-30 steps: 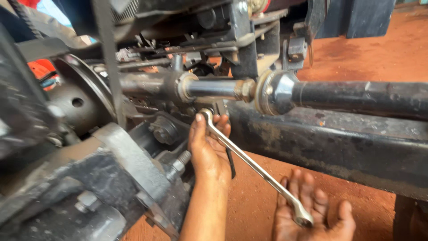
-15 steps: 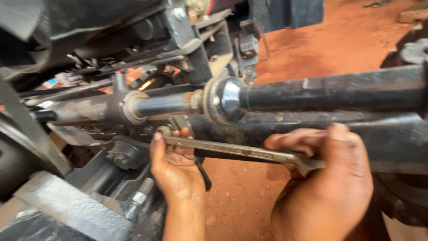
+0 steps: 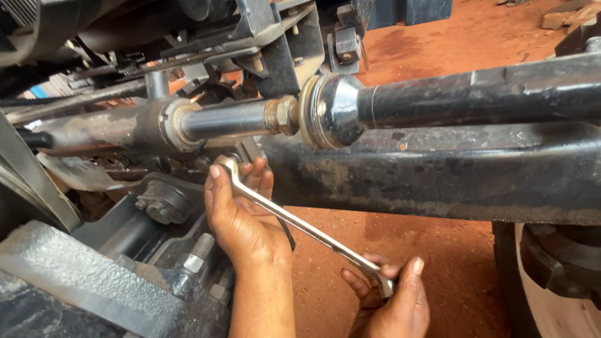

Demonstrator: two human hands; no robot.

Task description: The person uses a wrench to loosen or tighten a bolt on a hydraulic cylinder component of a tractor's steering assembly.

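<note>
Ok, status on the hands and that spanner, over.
Left hand steadies the ring end of the spanner under the rod. Right hand grips its lower end. Black beam close behind.

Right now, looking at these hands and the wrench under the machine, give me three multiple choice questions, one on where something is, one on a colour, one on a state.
1. Where is the ring end of the wrench?
A. Below the shiny rod, at the fingertips of the left hand
B. Lying on the ground
C. On top of the black beam

2. What colour is the ground?
A. Grey
B. Reddish brown
C. Green

3. How is the wrench held?
A. By the left hand alone
B. By nobody
C. By both hands, one at each end

Answers:
1 A, the ring sits just under the rod beside the left fingers.
2 B, bare reddish soil shows under the beam.
3 C, the left hand steadies the upper end and the right hand grips the lower end.
</note>
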